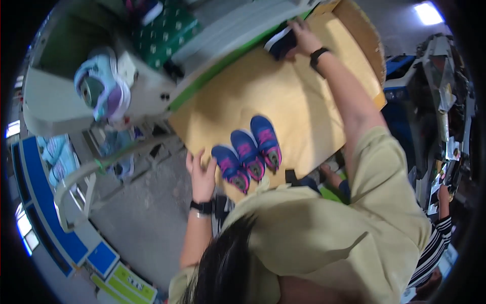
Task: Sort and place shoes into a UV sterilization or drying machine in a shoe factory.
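Note:
At the far side of the tan work table (314, 101), my right hand (305, 41) is closed round a dark shoe (282, 44) with a white sole. My left hand (203, 177) is at the table's left edge, fingers apart and holding nothing. Right beside it lies the first of three blue shoes with pink trim: the left shoe (228, 163), the middle shoe (246, 151) and the right shoe (265, 137). They lie side by side at the near edge, toes pointing away from me. Whether my left fingertips touch the left shoe, I cannot tell.
A grey machine housing (228, 35) with a green edge borders the table's far side. Cardboard (362, 35) rises at the far right. Light-blue shoes hang on a machine (101, 86) at left, beside a curved metal rail (76, 182). Another person's striped sleeve (433, 248) shows at lower right.

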`<state>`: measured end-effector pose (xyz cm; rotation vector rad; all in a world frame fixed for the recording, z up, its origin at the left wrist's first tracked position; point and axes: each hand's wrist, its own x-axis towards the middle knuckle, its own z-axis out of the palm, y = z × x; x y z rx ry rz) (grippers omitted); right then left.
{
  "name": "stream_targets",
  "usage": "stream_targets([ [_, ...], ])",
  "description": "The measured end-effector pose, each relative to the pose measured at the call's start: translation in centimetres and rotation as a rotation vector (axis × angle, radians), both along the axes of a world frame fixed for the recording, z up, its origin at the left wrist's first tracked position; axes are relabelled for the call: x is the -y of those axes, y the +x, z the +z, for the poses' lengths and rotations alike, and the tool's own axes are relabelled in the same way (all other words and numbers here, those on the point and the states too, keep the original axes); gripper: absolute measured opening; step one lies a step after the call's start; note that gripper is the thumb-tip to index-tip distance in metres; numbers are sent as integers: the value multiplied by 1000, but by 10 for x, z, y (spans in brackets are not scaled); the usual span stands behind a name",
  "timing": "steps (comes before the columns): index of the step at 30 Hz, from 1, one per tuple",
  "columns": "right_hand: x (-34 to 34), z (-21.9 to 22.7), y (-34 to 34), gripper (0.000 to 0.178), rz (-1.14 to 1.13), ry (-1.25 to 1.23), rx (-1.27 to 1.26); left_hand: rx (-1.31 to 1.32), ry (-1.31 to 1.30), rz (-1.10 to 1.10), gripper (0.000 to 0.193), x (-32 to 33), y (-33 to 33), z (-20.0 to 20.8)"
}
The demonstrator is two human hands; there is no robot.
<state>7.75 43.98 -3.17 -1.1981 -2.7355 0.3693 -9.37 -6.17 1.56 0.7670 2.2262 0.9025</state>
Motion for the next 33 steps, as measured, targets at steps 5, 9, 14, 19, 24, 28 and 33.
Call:
stream_targets([
  [5, 79, 25, -3, 94, 573, -212, 108, -66, 101, -147, 47, -52, 3, 19],
  [9, 113, -3, 35, 79, 201, -570, -77, -134, 211, -337, 50, -109, 8, 32],
  [14, 130, 0, 92, 52, 123, -887, -317, -89, 203, -437, 55, -122, 14, 39],
  [19, 187, 76, 88, 38, -50, -600, -402, -178, 235, -607, 77, -108, 18, 49],
  [24, 240, 153, 38, 49, -46, -901, -553, -276, 592, -675, 97, -105, 37, 59],
  [28, 270, 82, 53, 48, -196, -1089, -1043, 307, 700, -160, 69, -111, 46, 101],
  [33, 355, 11, 67, 76, -4, -509, -511, 327, 859, 109, 78, -183, -8, 134],
])
